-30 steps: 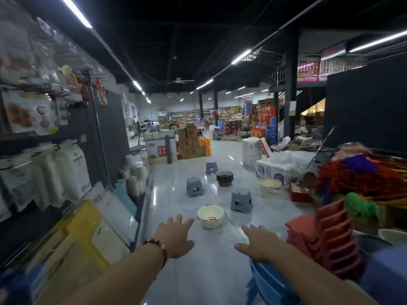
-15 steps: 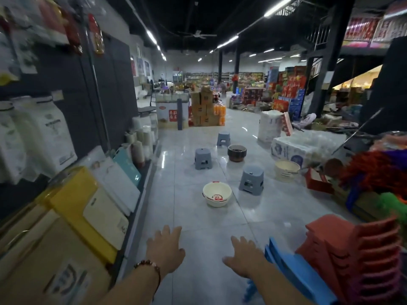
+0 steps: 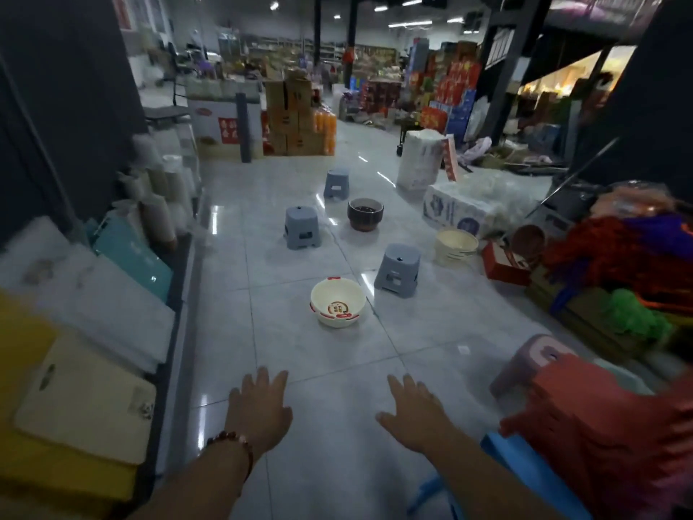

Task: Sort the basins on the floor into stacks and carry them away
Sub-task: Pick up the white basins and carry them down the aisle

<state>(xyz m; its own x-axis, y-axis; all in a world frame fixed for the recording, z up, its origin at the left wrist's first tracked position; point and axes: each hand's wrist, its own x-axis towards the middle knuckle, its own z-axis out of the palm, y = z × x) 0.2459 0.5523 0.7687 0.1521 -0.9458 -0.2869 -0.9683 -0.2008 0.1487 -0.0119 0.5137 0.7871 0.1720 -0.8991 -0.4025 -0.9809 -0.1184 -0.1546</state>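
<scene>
A cream basin with red rim marks (image 3: 338, 302) stands upright on the tiled floor straight ahead. Farther back sits a dark brown basin (image 3: 365, 214). A stack of cream basins (image 3: 455, 246) rests at the right by a white bale. My left hand (image 3: 259, 410) and my right hand (image 3: 416, 413) are held out low over the floor, palms down, fingers spread, holding nothing. Both are well short of the nearest basin.
Three grey stools (image 3: 397, 270) (image 3: 302, 227) (image 3: 336, 183) stand among the basins. Stacked red stools (image 3: 600, 418) and a blue one (image 3: 525, 467) crowd the near right. Shelves with cutting boards (image 3: 86, 410) line the left. Cardboard boxes (image 3: 296, 118) close the aisle's far end.
The view has tilted down and moved forward along the aisle. The basins look nearer. Both hands stay open and have sunk lower in the frame.
</scene>
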